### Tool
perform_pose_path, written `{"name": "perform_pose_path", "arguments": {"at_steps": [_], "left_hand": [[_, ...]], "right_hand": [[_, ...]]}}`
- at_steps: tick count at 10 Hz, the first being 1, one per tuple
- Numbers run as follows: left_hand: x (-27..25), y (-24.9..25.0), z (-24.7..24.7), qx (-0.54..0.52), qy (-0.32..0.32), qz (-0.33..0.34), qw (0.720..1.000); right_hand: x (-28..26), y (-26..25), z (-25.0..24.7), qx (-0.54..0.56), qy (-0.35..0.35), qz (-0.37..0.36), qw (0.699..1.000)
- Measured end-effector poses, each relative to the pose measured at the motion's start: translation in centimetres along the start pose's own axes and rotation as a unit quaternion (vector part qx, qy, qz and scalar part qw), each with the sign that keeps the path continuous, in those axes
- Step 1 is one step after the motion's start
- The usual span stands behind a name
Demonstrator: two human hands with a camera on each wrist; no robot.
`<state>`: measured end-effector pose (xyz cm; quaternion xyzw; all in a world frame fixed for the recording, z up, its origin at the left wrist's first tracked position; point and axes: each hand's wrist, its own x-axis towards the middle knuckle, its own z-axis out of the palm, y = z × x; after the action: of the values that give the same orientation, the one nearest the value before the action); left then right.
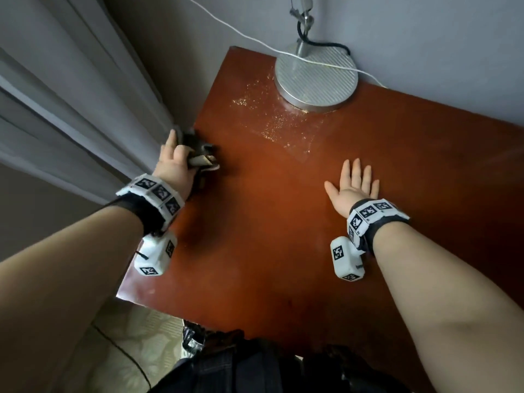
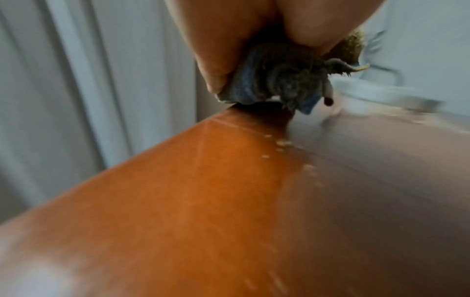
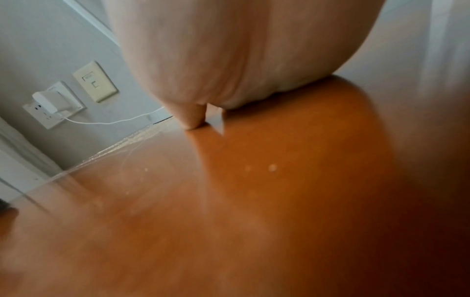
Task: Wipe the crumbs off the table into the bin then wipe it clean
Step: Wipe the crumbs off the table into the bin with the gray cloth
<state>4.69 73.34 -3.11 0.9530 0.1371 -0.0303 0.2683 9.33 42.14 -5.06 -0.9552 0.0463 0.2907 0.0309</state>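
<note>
Left hand grips a bunched cloth at the surface's nine o'clock edge; right hand lies flat, fingers spread. Crumbs remain at twelve o'clock beside the lamp base; no bin visible. Sweeping appears barely begun; next, the cloth must reach them.

The table is showing a glossy, smooth reddish-brown wood-look top that is mirroring light, with gritty pale crumbs dulling a patch of it. The lamp base is looking like brushed, finely ribbed metal. The cloth is appearing rough, matt and frayed.
</note>
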Motion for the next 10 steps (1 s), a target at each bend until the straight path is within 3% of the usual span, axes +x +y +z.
{"name": "perform_pose_path", "arguments": {"at_steps": [1, 2, 3, 5, 6, 7, 8, 9, 10], "left_hand": [[-3.0, 3.2, 2.2, 0.083, -0.126, 0.138, 0.979], [-5.4, 5.2, 5.2, 0.235, -0.27, 0.171, 0.918], [-4.8, 3.5, 4.6, 0.245, -0.263, 0.147, 0.922], [-3.7, -3.9, 0.0, 0.12, -0.126, -0.036, 0.984], [-4.2, -6.0, -1.2, 0.009, -0.026, -0.124, 0.992], [-5.3, -4.8, -1.2, 0.001, -0.004, -0.042, 0.999], [-7.2, -0.9, 0.6, 0.051, -0.106, 0.13, 0.984], [-8.1, 2.6, 3.3, 0.162, -0.273, 0.17, 0.933], [-6.8, 4.5, 3.8, 0.271, -0.325, 0.16, 0.892]], "right_hand": [[-0.1, 0.0, 0.1, -0.001, 0.003, 0.003, 1.0], [-0.3, -0.2, -0.1, -0.007, -0.002, 0.005, 1.0], [-0.3, -0.2, -0.1, -0.008, -0.001, 0.006, 1.0], [-0.5, -0.4, -0.2, -0.011, -0.002, 0.008, 1.0], [-0.5, -0.3, -0.1, -0.011, 0.0, 0.007, 1.0], [-0.4, -0.3, 0.0, -0.013, 0.003, 0.009, 1.0], [-0.4, -0.4, 0.0, -0.018, 0.006, 0.009, 1.0], [-0.5, -0.4, 0.0, -0.014, 0.006, 0.012, 1.0], [-0.5, -0.5, 0.0, -0.011, 0.007, 0.008, 1.0]]}}
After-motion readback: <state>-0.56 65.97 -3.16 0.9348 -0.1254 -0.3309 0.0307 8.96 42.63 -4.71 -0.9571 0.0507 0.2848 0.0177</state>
